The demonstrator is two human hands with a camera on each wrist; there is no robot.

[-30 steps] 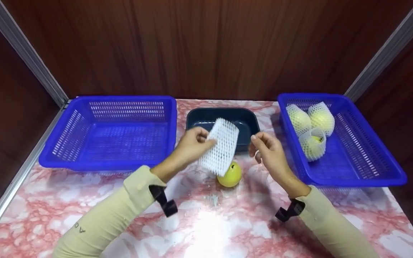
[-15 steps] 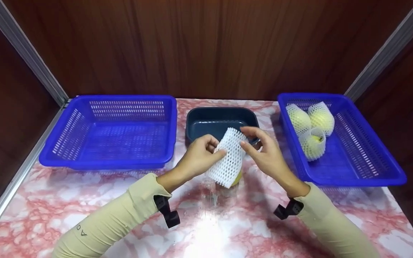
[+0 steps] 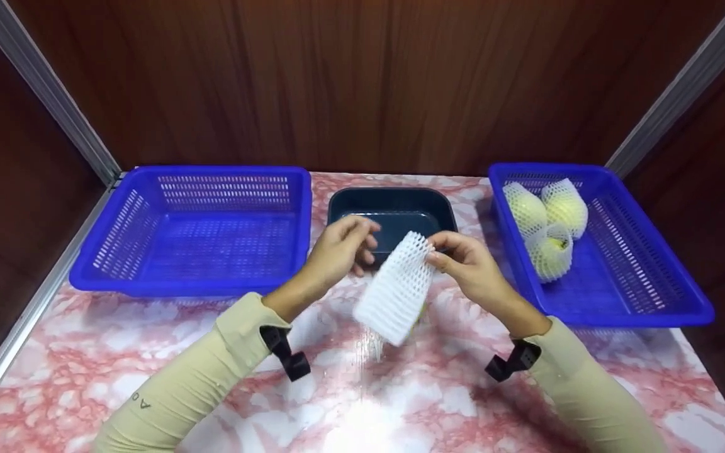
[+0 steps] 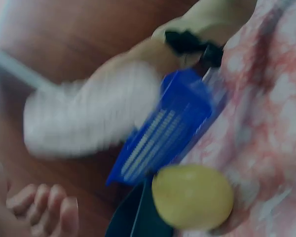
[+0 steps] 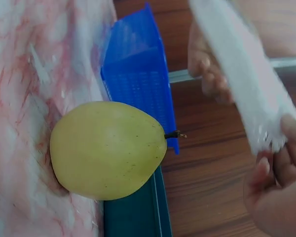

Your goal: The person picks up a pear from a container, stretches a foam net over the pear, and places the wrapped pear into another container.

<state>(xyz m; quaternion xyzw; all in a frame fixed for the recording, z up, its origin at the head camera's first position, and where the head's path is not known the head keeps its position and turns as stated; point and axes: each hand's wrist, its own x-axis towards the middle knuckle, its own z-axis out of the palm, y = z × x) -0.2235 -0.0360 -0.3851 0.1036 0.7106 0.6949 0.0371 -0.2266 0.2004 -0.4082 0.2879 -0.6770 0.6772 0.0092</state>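
My right hand (image 3: 472,270) pinches one end of a white foam fruit net (image 3: 395,296) between thumb and fingers. The net hangs flattened, slanting down to the left. Apart from it, my left hand (image 3: 336,251) hovers with loosely bent fingers and nothing in them. A yellow pear (image 5: 106,150) stands on the table with its stem up, below the hands. In the head view the net hides nearly all of it. The left wrist view shows the pear (image 4: 192,197) too, with the net (image 4: 89,113) blurred above.
Behind the hands sits a dark teal tray (image 3: 394,195). A blue basket (image 3: 189,289) stands at the left. The right blue basket (image 3: 627,318) holds three pears in foam nets (image 3: 564,207). Dark wood panels (image 3: 362,88) enclose the marbled table (image 3: 312,402).
The net has passed from my left hand to my right, which now pinches its top end. My left hand has let go and drawn back left. The net now covers the pear in the head view.
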